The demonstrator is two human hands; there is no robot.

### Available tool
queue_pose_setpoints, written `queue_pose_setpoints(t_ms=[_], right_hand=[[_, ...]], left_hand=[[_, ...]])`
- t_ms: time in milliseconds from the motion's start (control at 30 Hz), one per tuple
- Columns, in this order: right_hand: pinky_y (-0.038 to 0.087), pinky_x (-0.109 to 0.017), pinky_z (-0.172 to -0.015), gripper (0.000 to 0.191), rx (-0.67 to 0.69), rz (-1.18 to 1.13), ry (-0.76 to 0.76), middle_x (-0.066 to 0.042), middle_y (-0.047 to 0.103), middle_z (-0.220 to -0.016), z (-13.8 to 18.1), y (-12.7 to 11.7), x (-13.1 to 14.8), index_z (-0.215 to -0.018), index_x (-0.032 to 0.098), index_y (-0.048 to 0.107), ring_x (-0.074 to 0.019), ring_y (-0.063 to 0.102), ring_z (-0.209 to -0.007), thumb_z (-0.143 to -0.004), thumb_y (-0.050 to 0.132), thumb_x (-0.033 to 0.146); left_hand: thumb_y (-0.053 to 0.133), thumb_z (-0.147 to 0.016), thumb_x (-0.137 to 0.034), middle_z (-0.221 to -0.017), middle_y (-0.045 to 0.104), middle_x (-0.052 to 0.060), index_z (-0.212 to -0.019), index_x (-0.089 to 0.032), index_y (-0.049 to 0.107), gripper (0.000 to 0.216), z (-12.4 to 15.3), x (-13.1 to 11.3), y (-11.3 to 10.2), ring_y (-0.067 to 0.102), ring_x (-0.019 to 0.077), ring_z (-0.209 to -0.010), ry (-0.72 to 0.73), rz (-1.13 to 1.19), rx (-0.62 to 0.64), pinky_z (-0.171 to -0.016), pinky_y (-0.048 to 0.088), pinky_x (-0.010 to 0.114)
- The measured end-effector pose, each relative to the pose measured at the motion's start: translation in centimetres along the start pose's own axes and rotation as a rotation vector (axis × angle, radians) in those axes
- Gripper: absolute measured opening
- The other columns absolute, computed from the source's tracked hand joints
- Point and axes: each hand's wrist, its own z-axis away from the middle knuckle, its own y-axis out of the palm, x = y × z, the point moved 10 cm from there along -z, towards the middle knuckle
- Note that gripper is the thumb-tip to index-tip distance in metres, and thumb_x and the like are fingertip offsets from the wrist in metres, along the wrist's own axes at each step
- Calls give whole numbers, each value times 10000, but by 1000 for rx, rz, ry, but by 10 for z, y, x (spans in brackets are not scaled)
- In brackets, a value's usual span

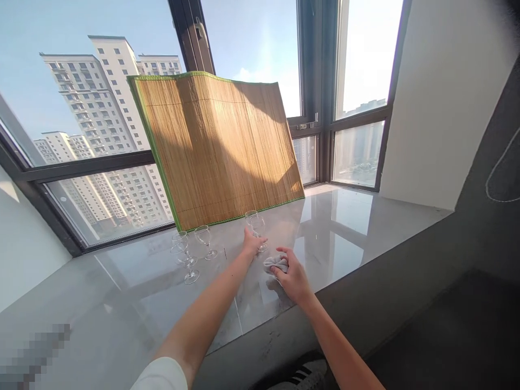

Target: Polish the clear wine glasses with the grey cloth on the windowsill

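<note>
My left hand (252, 244) reaches forward over the sill, its thumb and fingers closed about a clear wine glass (255, 221). Another rim seems to overlap this glass, and the fingers partly hide the stems. A bunched pale grey cloth (275, 264) is in my right hand (293, 276), pinched between thumb and fingers just above the glossy surface. Left of my forearm, a stemmed glass (203, 235) stands upright. Beside it, more clear glasses (189, 260) overlap one another in view.
A bamboo mat (227, 146) with green edging leans against the window behind the glasses. The shiny tiled sill (341, 233) ends at a front edge near me. Dark window frames (320, 108) rise behind it. A shoe (300, 376) shows below.
</note>
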Motion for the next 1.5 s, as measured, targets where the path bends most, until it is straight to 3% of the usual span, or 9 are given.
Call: queue_pose_setpoints(t_ms=[200, 567, 700, 833, 1133, 1333, 1500], right_hand=[[473, -271, -707, 440, 7, -14, 2, -30, 647, -878, -1, 1, -1, -1169, 205, 510, -167, 612, -755, -737, 578, 248], [475, -276, -711, 437, -9, 19, -18, -38, 649, -907, 0, -1, -3, -1164, 215, 540, -173, 609, -765, -733, 579, 275], [471, -281, -719, 433, -4, 29, -12, -36, 649, -900, 0, 0, -1, -1161, 216, 541, -173, 607, -763, -734, 582, 276], [468, -286, -731, 439, 9, 33, 5, -41, 652, -905, 0, 0, -2, -1167, 211, 535, -178, 610, -778, -736, 584, 282], [469, -298, -738, 445, 29, 44, 11, -60, 649, -928, 1, 1, -2, -1177, 201, 533, -192, 618, -806, -749, 581, 316], [465, -305, -756, 444, 36, 78, 9, -68, 641, -968, 1, 2, -5, -1190, 210, 528, -198, 615, -844, -768, 576, 341], [468, -303, -747, 453, 54, 73, 5, -76, 639, -990, 1, 3, -6, -1208, 209, 517, -197, 618, -843, -781, 569, 349]], left_hand=[[809, -578, -169, -845, 588, -2, -1090, -196, 483, 608, -17, 3, 10, 598, 138, -772, 49, -54, 76, -722, 476, 270], [743, -550, -113, -919, 610, 23, -870, -203, 494, 415, -17, 11, -11, 612, 182, -904, 4, -152, -58, -787, 448, 293], [733, -556, -105, -908, 625, 28, -873, -210, 501, 407, -4, 12, -27, 620, 191, -911, -2, -163, -102, -771, 449, 293], [703, -582, -90, -909, 635, 34, -906, -197, 517, 389, 21, 14, -49, 628, 169, -838, 17, -156, -69, -731, 456, 278], [680, -558, -76, -878, 619, 22, -888, -200, 516, 389, 60, 15, -138, 605, 153, -793, -33, -153, -143, -673, 462, 260], [676, -588, -98, -869, 594, 20, -949, -188, 506, 409, 66, 20, -150, 578, 115, -696, -96, -95, -99, -597, 440, 228], [722, -574, -129, -933, 612, 44, -978, -177, 529, 450, 72, 16, -159, 596, 134, -760, -102, -136, -115, -634, 437, 235]])
